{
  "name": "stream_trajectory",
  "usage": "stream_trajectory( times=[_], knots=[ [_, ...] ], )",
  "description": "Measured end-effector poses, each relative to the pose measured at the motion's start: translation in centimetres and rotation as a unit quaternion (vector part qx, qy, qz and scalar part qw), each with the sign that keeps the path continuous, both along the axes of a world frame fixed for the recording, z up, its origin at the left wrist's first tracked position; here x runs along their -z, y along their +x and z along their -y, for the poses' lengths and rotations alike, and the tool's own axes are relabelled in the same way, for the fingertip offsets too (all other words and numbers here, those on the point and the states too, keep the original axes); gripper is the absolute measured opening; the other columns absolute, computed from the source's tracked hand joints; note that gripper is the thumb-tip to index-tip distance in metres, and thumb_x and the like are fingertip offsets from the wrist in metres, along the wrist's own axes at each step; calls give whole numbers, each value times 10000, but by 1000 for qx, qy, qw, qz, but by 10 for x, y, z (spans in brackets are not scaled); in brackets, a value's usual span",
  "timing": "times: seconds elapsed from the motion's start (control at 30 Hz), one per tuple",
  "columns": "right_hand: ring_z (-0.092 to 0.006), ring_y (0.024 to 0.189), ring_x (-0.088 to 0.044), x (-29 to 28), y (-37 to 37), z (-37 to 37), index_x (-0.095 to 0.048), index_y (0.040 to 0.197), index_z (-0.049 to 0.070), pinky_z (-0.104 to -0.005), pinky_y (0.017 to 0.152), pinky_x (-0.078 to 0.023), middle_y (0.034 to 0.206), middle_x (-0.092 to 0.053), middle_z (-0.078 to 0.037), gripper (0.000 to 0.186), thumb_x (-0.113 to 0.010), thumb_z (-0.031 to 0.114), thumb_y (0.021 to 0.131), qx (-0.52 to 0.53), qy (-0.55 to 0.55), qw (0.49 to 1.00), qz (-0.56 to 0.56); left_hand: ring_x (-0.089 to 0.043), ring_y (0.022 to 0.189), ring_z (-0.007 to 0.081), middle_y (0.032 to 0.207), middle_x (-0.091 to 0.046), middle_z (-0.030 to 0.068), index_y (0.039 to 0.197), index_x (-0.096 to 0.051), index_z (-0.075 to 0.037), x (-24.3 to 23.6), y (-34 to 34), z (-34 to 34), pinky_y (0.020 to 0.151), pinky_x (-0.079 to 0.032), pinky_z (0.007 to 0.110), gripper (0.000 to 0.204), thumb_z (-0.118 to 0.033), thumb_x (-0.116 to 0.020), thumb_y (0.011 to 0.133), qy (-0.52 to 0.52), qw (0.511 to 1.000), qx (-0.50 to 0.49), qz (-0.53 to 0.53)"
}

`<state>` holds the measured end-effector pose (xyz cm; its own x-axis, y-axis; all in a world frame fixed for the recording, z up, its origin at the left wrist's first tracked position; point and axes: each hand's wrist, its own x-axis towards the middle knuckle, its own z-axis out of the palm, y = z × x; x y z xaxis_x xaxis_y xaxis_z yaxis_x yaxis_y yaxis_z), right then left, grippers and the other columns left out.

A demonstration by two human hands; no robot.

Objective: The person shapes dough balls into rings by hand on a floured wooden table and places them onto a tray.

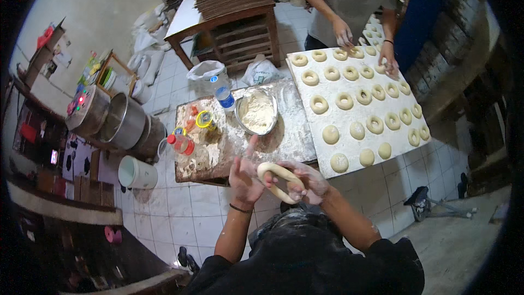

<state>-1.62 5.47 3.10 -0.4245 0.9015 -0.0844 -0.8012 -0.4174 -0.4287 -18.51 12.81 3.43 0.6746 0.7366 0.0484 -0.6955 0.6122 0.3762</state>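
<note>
Dough ring [279, 170] held just in front of the body: the right hand [310, 181] curls loosely around its side, while the left hand [245, 179] spreads wide against its left edge. Beyond sits a flour bowl [257, 113] on a floury table [292, 131]; farther off, a co-worker's hands [388, 61] reach over a board [349, 123] of shaped dough.
</note>
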Motion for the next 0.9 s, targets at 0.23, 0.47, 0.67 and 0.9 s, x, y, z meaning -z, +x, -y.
stream_trajectory(
  times=[0.23,0.47,0.67,0.9],
  knots=[
    [-62,450,-436,3,28,-4,-323,1282,17,-199,430,-406,693,-559,-73,494,-397,324,902,20,29,985,166,-615,790,260,999,-589,185,1417,-11,-131,10,32,34,775,-484,357,801,-548,-410,861,-18,977,92,-193],
    [-208,526,-544,-17,57,0,-156,1393,107,-272,503,-461,724,-568,-158,619,-360,415,897,205,71,975,-38,-623,761,269,1035,-568,169,1391,-136,-83,32,38,17,661,-533,381,685,-526,-314,899,47,974,201,-98],
    [-135,477,-499,26,66,29,-281,1324,103,-276,523,-453,642,-555,-55,621,-547,364,829,251,28,967,-23,-435,433,91,539,-449,-24,1264,-402,-94,10,104,-23,471,-385,216,443,-382,-363,929,-77,985,149,-30],
    [-76,476,-436,34,133,39,-467,1112,106,-224,486,-398,649,-493,-8,291,-398,328,936,384,-108,913,91,-301,402,69,632,-444,-13,1308,-354,-95,47,174,23,450,-313,227,490,-408,-330,931,-137,963,228,-39]
  ],
)
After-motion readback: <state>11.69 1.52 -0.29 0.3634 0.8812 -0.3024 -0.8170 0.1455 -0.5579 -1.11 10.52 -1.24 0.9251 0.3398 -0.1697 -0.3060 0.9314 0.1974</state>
